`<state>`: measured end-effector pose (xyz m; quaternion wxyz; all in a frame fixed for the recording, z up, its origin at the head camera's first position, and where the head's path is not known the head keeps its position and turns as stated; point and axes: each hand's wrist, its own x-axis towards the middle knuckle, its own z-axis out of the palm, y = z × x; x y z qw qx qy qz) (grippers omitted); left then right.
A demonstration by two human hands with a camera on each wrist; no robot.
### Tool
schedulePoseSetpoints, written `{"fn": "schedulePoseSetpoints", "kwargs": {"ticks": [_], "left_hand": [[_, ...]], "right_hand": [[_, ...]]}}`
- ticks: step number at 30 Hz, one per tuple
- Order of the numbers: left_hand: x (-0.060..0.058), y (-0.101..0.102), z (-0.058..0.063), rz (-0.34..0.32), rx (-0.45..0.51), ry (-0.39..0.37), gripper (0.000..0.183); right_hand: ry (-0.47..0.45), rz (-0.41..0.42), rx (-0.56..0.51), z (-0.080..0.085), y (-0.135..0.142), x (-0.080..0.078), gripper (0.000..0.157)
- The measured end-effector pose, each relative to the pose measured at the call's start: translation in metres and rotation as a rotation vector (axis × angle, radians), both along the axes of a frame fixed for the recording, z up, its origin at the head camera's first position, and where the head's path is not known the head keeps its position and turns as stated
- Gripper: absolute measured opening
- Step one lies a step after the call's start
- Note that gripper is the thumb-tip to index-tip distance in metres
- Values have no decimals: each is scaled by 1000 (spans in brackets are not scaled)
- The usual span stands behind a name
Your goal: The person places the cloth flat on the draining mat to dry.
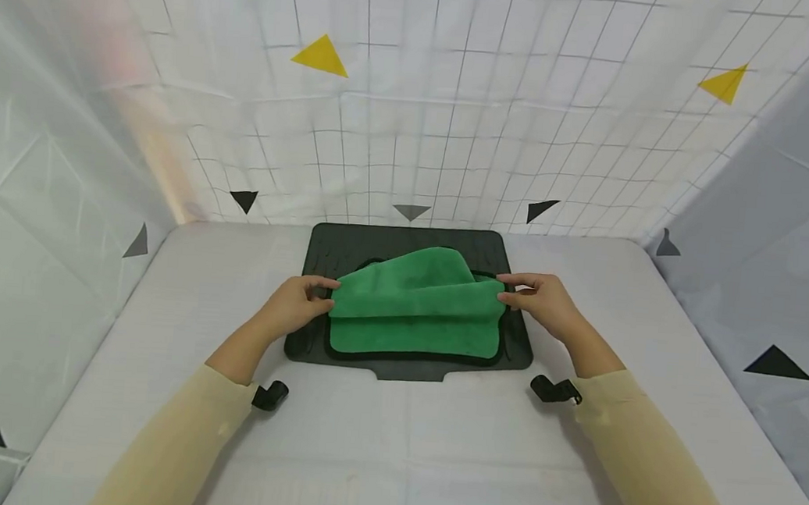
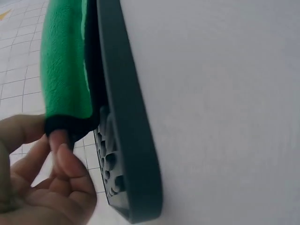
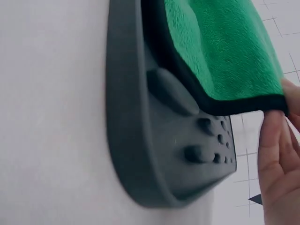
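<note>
A green cloth (image 1: 413, 335) with a black border lies bunched over a dark grey tray (image 1: 338, 240), its middle raised in a fold across the width. My left hand (image 1: 295, 305) pinches the cloth's left edge between thumb and fingers, as the left wrist view shows at the black hem (image 2: 70, 124). On the other side my right hand (image 1: 540, 299) pinches the right edge in the same way. In the right wrist view the cloth's corner hangs just above the tray's raised knobs (image 3: 201, 153). Most of the tray's middle is hidden under the cloth.
The tray stands on a white-covered table (image 1: 390, 455), with a short tab (image 1: 410, 374) at its near edge. Behind it hangs a white gridded sheet (image 1: 400, 111) with yellow and black triangles. Pale sheets close in both sides. A small black device (image 1: 271, 396) sits at each wrist.
</note>
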<state>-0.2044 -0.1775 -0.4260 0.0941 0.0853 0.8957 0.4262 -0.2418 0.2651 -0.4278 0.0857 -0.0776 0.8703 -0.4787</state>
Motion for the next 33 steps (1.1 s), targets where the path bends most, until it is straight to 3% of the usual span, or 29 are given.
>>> {"fn": "schedulePoseSetpoints", "kwargs": {"ticks": [6, 10, 17, 24, 30, 33], "left_hand": [[-3, 1, -3, -52, -7, -102, 35], [-9, 3, -3, -70, 23, -102, 39], [-22, 7, -1, -46, 63, -131, 40], [-34, 15, -3, -54, 76, -68, 36], [-38, 23, -4, 7, 67, 30, 28], [-39, 24, -1, 54, 73, 77, 26]], "right_hand": [[-83, 116, 53, 1, 6, -1, 50], [-89, 150, 50, 6, 6, -4, 47], [-96, 201, 39, 11, -6, -20, 47], [-81, 234, 74, 11, -16, -35, 41], [-74, 247, 115, 12, -18, -39, 39], [-63, 212, 115, 14, -16, -39, 38]]}}
